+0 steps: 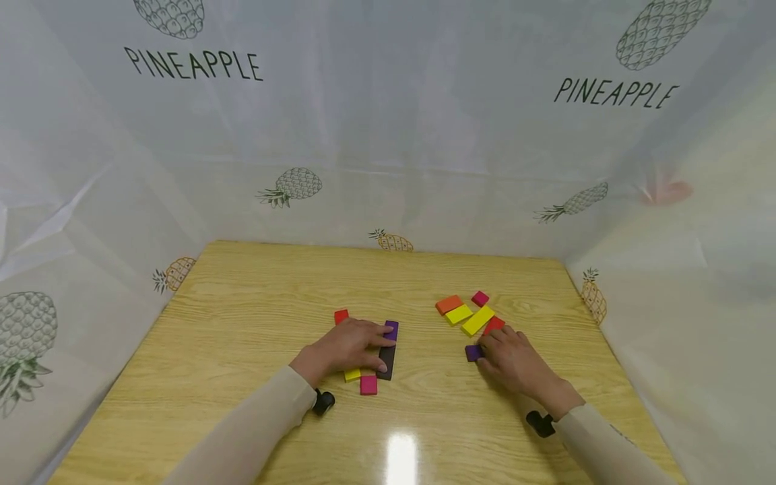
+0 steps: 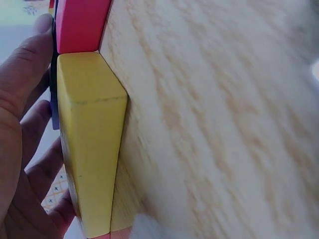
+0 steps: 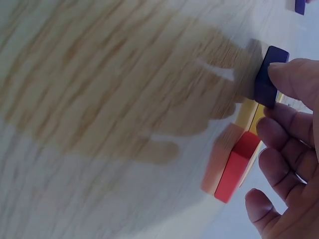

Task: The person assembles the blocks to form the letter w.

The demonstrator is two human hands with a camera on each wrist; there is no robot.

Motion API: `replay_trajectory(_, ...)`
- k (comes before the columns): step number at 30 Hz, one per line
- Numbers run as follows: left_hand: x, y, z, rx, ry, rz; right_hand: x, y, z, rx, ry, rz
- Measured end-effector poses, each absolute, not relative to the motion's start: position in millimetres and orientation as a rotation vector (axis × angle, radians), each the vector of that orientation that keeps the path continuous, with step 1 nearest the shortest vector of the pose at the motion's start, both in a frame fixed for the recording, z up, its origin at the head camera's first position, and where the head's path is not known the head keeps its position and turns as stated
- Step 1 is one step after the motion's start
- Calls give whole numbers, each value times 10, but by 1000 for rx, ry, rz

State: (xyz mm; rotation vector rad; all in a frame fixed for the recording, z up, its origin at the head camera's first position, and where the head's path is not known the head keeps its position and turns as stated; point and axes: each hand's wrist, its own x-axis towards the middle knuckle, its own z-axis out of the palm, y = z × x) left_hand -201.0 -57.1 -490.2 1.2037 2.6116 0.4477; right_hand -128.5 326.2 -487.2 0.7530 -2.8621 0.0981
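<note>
On the left, my left hand point(image 1: 350, 345) reaches over several flat blocks, its fingers stretched across a purple block point(image 1: 392, 329) and a black block point(image 1: 386, 364) lying end to end. Under that hand a yellow block point(image 2: 93, 149) shows beside a pink block point(image 2: 82, 25); a red block point(image 1: 341, 315) peeks out behind the knuckles. To the right, my right hand point(image 1: 514, 360) pinches a small purple block point(image 3: 271, 77) between thumb and index finger, low over the table. Its other fingers are loosely bent near a red block point(image 3: 238, 167).
Beyond the right hand lie an orange block point(image 1: 449, 304), two yellow blocks point(image 1: 478, 320) and a small pink block point(image 1: 480, 298). The wooden table point(image 1: 273, 269) is bordered by a pineapple-print curtain point(image 1: 388, 135) at the back and sides.
</note>
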Motion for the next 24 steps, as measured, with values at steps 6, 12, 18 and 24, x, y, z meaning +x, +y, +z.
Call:
replay_trajectory(6, -2000, -557, -4868, 1220, 2598, 451, -1374, 3186, -4897, 818, -2805, 85)
replay_trajectory(12, -2029, -565, -4887, 1240, 2605, 436, -1555, 2966, -4829, 913, -2711, 53)
replay_trajectory(18, -2026, -583, -4901, 1215, 2589, 438, -1767, 2674, -4762, 880, -2728, 24)
replay_trajectory(24, -2054, -586, -4907, 1251, 2601, 415, -1983, 2382, -4757, 832, -2788, 46)
